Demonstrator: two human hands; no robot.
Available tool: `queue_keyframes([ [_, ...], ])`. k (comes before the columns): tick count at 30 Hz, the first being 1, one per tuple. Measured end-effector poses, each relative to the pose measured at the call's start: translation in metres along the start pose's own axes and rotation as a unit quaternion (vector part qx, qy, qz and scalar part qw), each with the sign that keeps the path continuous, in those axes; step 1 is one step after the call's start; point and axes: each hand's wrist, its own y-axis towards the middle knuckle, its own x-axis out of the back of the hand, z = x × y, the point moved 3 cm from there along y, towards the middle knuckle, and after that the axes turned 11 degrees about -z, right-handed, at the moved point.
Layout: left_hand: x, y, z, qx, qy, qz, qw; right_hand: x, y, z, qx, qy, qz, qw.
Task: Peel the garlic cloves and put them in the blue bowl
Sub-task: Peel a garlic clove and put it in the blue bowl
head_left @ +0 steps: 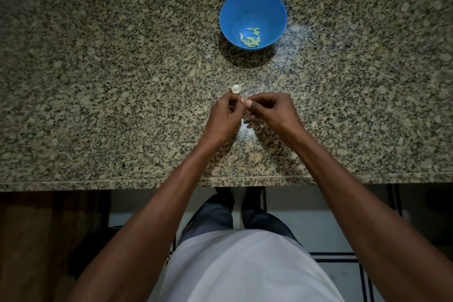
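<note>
Whatever the left hand [226, 115] and right hand [269, 111] pinch between them is almost wholly hidden by the curled fingers [255, 103]. The peeled cloves [251, 38] in the blue bowl [235, 7] are too small to count. The counter [98, 81] runs off both side edges.

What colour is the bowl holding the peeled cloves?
Blue; the bowl shows plainly in the head view, the only one.

Both arms fwd; left hand [226, 115] & right hand [269, 109] curled, fingertips meeting, pinching.
</note>
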Motion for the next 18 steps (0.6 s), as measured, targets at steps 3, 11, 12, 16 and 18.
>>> queue_keyframes([
  [3, -0.003, -0.004, -0.001, -0.022, 0.025, 0.004, 0.999, -0.002, -0.003, -0.002, -0.018, 0.045, -0.005, 0.999],
  [11, -0.003, -0.004, 0.006, 0.032, -0.034, -0.017, 0.999, -0.009, -0.004, -0.004, -0.062, 0.096, -0.042, 0.993],
  [12, -0.003, -0.004, 0.007, 0.046, -0.054, -0.017, 0.997, -0.008, -0.005, -0.004, -0.065, 0.102, -0.039, 0.992],
  [16, 0.0, -0.003, 0.015, 0.09, -0.109, -0.033, 0.989, -0.007, -0.006, -0.005, -0.086, 0.107, -0.045, 0.989],
  [18, 0.002, -0.003, 0.018, 0.103, -0.12, -0.047, 0.986, -0.007, -0.005, -0.008, -0.098, 0.097, -0.053, 0.989],
])
